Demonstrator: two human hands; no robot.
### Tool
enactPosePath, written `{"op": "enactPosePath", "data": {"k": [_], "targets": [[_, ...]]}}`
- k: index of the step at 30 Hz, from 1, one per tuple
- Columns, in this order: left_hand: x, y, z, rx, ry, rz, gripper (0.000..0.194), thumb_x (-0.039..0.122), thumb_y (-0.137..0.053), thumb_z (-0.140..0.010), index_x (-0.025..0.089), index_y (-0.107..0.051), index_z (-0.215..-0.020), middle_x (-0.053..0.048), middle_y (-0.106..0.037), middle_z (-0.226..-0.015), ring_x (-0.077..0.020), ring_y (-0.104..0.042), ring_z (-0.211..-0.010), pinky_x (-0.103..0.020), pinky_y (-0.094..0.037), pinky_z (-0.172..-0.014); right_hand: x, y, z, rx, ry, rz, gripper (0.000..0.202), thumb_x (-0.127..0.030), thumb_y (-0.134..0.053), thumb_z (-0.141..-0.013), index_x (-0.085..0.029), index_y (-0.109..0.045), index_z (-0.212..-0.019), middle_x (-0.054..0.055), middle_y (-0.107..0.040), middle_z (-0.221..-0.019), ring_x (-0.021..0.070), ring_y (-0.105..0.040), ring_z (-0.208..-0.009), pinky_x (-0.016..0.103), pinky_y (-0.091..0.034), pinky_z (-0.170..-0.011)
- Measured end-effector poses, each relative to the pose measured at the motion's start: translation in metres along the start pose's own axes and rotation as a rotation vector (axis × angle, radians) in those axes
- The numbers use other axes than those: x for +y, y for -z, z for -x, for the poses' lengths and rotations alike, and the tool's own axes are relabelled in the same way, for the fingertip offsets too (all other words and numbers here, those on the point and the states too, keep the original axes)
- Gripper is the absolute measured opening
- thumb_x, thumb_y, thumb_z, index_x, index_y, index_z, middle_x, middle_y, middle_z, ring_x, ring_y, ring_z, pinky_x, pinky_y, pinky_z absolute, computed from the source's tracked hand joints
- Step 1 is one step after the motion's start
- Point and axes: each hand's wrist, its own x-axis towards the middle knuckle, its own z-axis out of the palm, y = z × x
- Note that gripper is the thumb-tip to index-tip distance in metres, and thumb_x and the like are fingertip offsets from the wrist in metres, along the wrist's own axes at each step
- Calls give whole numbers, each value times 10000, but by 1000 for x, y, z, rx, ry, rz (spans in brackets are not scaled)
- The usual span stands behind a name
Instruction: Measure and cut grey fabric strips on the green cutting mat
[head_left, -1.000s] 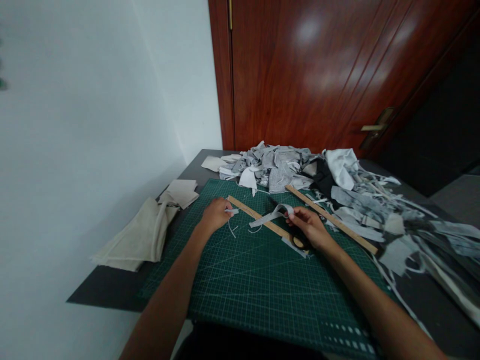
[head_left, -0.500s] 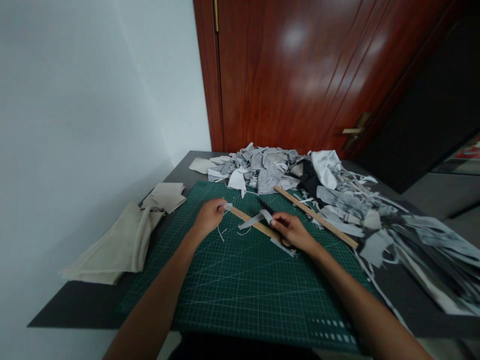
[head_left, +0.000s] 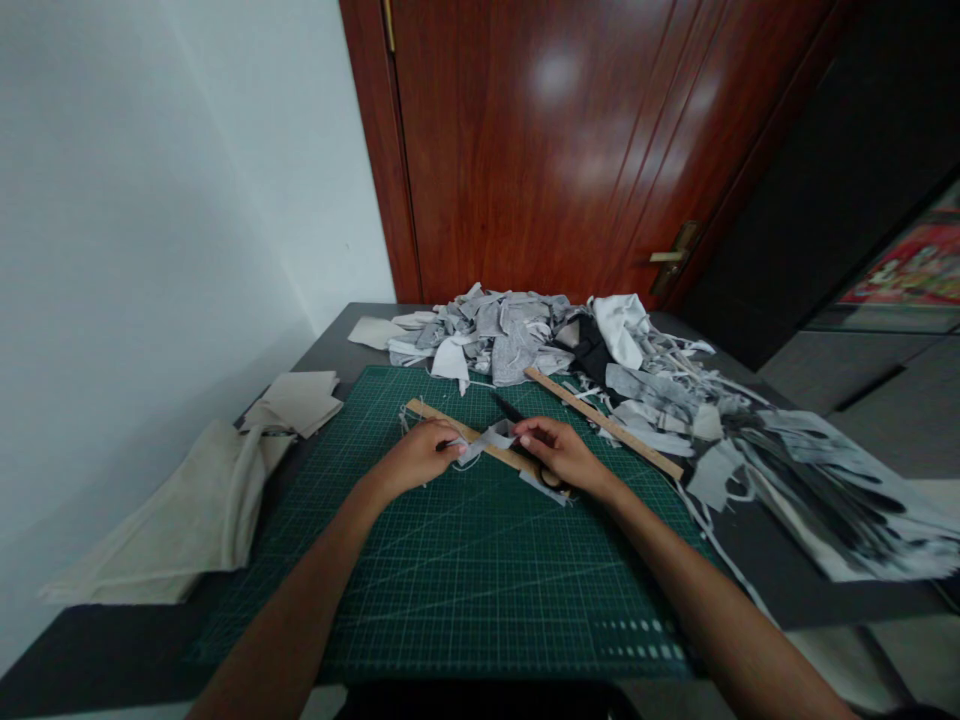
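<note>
My left hand is closed, its thumb and fingers pinching the left end of a narrow light grey fabric strip. At the strip's other end, my right hand is closed on it. Dark scissors pass beside and beneath my right hand, blades pointing away and handle loops near the palm; whether that hand also grips them is unclear. Below both hands a wooden ruler lies slantwise on the green cutting mat. A small grey fabric piece lies at its near end.
A second wooden ruler lies to the right. Heaped grey and white fabric scraps fill the back, with long fabric strips at right. Folded beige cloth sits at left near the wall. Behind stands a wooden door.
My left hand has moved right and taken the strip's free end; loose threads now show near the ruler's far end. My right hand stays by the scissors. The view has shifted slightly right.
</note>
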Motion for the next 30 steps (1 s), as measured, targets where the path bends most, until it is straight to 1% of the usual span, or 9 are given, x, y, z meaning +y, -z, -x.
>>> {"op": "enactPosePath", "data": {"k": [3,5,9,12,15,19,22,25,30], "targets": [[-1,0,1,36,18,-40,212,241,-591,-905,222,-695,-721,-41,-704,-805,-226,-631,-873,-336,-464,-860,7,7,-7,82,-10,49,349,-415,-624,-953,-263,-666,-1265,74,-746,-1233,224,-729,-1021,370,-583,-902],[-3,-1,2,87,18,-84,153,217,-591,-900,228,-705,-799,-48,-712,-899,-234,-636,-939,-347,-468,-897,10,21,-10,170,-48,135,369,-363,-618,-947,-263,-653,-1300,85,-711,-1321,239,-707,-1096,402,-556,-979],[-2,-6,4,183,36,-212,54,222,-640,-898,217,-688,-923,-72,-675,-1044,-261,-610,-1061,-384,-470,-963,15,71,-6,424,-217,381,266,-270,-568,-938,-190,-739,-1125,178,-694,-1282,350,-575,-1290,526,-398,-1133],[8,-12,5,210,4,-298,73,240,-641,-928,224,-685,-984,-74,-645,-1086,-271,-584,-1100,-403,-464,-986,20,108,8,596,-401,518,193,-226,-660,-832,-147,-761,-975,264,-678,-1245,466,-476,-1362,636,-322,-1117],[20,-17,5,207,-69,-331,81,268,-655,-941,245,-698,-1005,-62,-635,-1121,-270,-564,-1090,-422,-457,-989,27,132,21,679,-542,532,63,-210,-754,-697,-166,-708,-702,257,-735,-1043,520,-531,-1270,663,-333,-1054],[27,-20,7,103,-207,-303,181,304,-697,-932,251,-707,-1105,-68,-639,-1178,-275,-554,-1122,-434,-456,-1005,29,143,23,752,-526,400,179,-285,-768,-705,-205,-638,-612,144,-729,-776,410,-662,-1038,505,-450,-928],[26,-23,9,0,-285,-294,396,299,-712,-927,290,-641,-1316,-67,-622,-1332,-285,-525,-1251,-458,-421,-1088,21,142,14,870,-386,211,222,-391,-753,-766,-219,-622,-715,55,-664,-702,305,-667,-904,404,-499,-820],[22,-27,8,-40,-285,-324,395,301,-642,-977,293,-613,-1372,-63,-605,-1411,-284,-508,-1321,-488,-397,-1132,8,133,1,957,-226,-75,313,-504,-682,-857,-252,-521,-765,-47,-586,-658,179,-633,-730,313,-541,-732],[8,-36,0,44,-218,-365,313,278,-538,-1025,255,-654,-1315,-60,-640,-1387,-266,-551,-1301,-482,-423,-1135,-13,97,-9,814,-122,-575,486,-473,-834,-790,-238,-429,-659,-116,-530,-533,71,-594,-525,202,-600,-674]]}}
